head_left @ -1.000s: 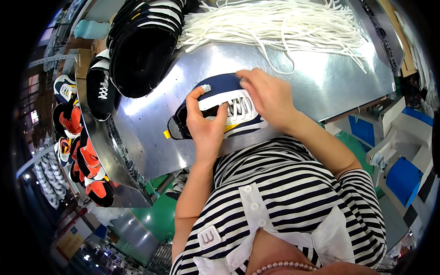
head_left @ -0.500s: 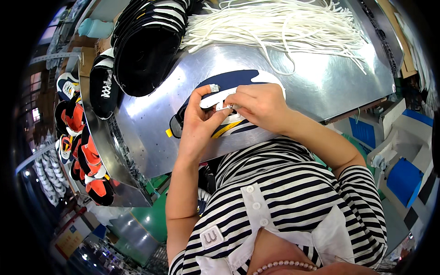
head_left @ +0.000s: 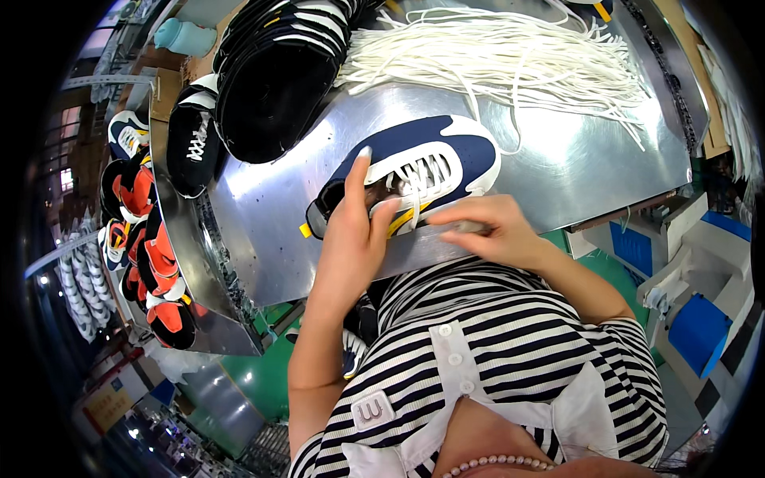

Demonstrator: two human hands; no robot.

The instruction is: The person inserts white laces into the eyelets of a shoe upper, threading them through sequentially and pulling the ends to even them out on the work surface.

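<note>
On the metal table in front of me lies a navy and white shoe upper (head_left: pixel 470 151), its toe pointing right and a yellow stripe along its near side. White lace (head_left: pixel 426 174) crosses the eyelets, and a loose length hangs over the near side. My left hand (head_left: pixel 355 227) grips the upper at its opening, forefinger stretched along the far edge and thumb on the near one. The forefinger's tip has a pale wrapping. Just off the near edge, my right hand (head_left: pixel 502 231) is closed, with something small and greyish showing between its curled fingers; its kind is unclear.
A bundle of white laces (head_left: pixel 494 60) covers the table's far side. Stacked black uppers (head_left: pixel 275 99) stand at the far left beside a laced black upper (head_left: pixel 193 143). Orange and black uppers (head_left: pixel 159 263) lie on a lower shelf left. A blue-and-white chair (head_left: pixel 701 319) stands right.
My right hand has drawn away from the eyelets toward me, uncovering the laced front. My left hand has stayed at the opening, its thumb now apart from the right fingers.
</note>
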